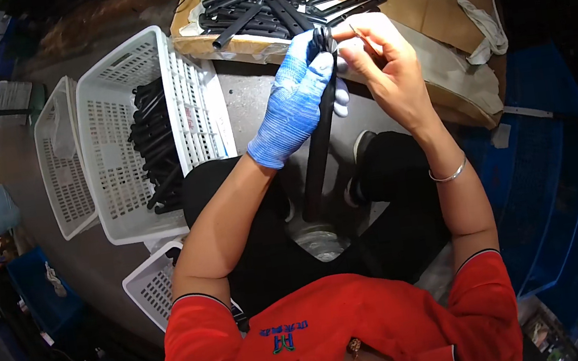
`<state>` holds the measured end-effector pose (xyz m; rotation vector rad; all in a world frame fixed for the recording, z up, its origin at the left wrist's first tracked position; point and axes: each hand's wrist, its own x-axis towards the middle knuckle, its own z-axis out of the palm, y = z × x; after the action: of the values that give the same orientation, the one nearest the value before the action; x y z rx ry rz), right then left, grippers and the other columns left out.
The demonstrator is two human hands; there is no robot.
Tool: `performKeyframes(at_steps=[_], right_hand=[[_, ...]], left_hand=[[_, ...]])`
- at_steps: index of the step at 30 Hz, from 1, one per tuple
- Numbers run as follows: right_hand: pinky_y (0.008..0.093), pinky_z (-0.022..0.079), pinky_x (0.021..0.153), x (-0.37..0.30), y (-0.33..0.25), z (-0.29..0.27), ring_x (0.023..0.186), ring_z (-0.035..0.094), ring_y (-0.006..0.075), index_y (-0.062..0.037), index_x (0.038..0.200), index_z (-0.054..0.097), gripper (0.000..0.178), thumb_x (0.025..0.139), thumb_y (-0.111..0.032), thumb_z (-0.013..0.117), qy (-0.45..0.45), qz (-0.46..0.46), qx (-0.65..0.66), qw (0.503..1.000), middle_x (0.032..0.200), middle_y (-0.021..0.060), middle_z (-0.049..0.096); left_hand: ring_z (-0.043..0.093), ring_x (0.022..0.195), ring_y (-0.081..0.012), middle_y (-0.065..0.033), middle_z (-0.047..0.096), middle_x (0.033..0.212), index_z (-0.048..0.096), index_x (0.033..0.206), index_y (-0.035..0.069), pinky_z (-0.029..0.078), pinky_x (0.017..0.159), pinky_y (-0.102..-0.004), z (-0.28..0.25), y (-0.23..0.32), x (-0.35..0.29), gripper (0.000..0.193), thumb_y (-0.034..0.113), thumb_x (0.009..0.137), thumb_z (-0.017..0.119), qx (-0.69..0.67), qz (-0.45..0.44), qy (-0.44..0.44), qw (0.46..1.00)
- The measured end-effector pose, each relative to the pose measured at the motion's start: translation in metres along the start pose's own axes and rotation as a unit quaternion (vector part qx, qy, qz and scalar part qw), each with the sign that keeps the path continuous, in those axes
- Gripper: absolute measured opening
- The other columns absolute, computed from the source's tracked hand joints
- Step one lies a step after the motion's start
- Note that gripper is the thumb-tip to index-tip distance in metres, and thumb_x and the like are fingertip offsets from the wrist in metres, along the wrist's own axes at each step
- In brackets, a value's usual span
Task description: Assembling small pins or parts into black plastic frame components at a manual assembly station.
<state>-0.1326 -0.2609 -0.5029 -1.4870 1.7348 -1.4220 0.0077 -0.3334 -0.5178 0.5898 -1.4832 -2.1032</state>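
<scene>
In front of me my left hand (287, 111), in a blue and white knit glove, is closed round a long black tube (320, 151) near its upper end. The tube slants down between my knees. My bare right hand (395, 71) is beside that upper end, with thumb and fingers pinched together. Something thin seems to be between those fingers, but it is too small to make out. Just beyond both hands lies a pile of black tubular parts (266, 9) with holes along them.
A cardboard box (439, 98) with paper lining bears the pile at the far side. To the left stands a white plastic crate (107, 131) with more black tubes (157, 147). A smaller white basket (150, 290) sits nearer me. Blue panels (537, 177) stand on the right.
</scene>
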Motion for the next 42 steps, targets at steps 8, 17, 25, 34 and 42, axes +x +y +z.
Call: performKeyframes(at_steps=[8,17,25,34,42], right_hand=[[0.0233,0.039,0.056,-0.004,-0.009,-0.001,0.061,0.047,0.0115,0.0039,0.096,0.058,0.018,0.093,-0.013,0.051,0.031,-0.053,-0.176,0.982,0.069,0.0064,0.053],[0.0261,0.040,0.051,-0.007,-0.016,0.000,0.054,0.051,0.0184,0.0030,0.092,0.061,0.014,0.087,-0.010,0.059,0.051,-0.128,-0.211,0.968,0.071,0.0113,0.057],[0.0275,0.042,0.050,-0.006,-0.021,0.000,0.052,0.054,0.0210,-0.0008,0.090,0.064,0.013,0.083,-0.011,0.064,0.034,-0.182,-0.256,0.949,0.073,0.0110,0.061],[0.0291,0.041,0.049,-0.007,-0.028,-0.002,0.051,0.053,0.0210,-0.0041,0.091,0.065,0.014,0.082,-0.015,0.065,0.022,-0.185,-0.323,0.928,0.069,0.0082,0.059],[0.0302,0.040,0.049,-0.010,-0.029,-0.002,0.052,0.052,0.0222,-0.0051,0.091,0.064,0.014,0.081,-0.015,0.066,0.032,-0.189,-0.342,0.920,0.067,0.0076,0.056]], left_hand=[[0.054,0.060,-0.0086,-0.0048,0.052,0.087,0.041,0.120,0.008,0.048,0.048,-0.0209,-0.006,0.020,-0.004,0.026,0.013,0.095,0.041,0.043,0.020,0.029,0.998],[0.048,0.055,-0.0045,-0.0024,0.049,0.080,0.043,0.113,0.009,0.045,0.045,-0.0195,-0.004,0.016,-0.003,0.019,0.015,0.095,0.044,0.028,-0.018,0.032,0.999],[0.047,0.052,-0.0046,-0.0010,0.049,0.067,0.049,0.115,0.009,0.040,0.044,-0.0189,-0.003,0.015,-0.004,0.027,0.025,0.094,0.050,0.103,0.020,0.025,0.994],[0.046,0.055,-0.0027,-0.0002,0.047,0.073,0.045,0.109,0.009,0.042,0.044,-0.0177,-0.007,0.010,-0.002,0.024,0.026,0.093,0.052,0.074,-0.002,0.011,0.997],[0.045,0.054,-0.0036,-0.0012,0.048,0.075,0.045,0.110,0.008,0.040,0.043,-0.0181,-0.005,0.012,-0.003,0.025,0.026,0.093,0.052,0.100,0.020,0.011,0.995]])
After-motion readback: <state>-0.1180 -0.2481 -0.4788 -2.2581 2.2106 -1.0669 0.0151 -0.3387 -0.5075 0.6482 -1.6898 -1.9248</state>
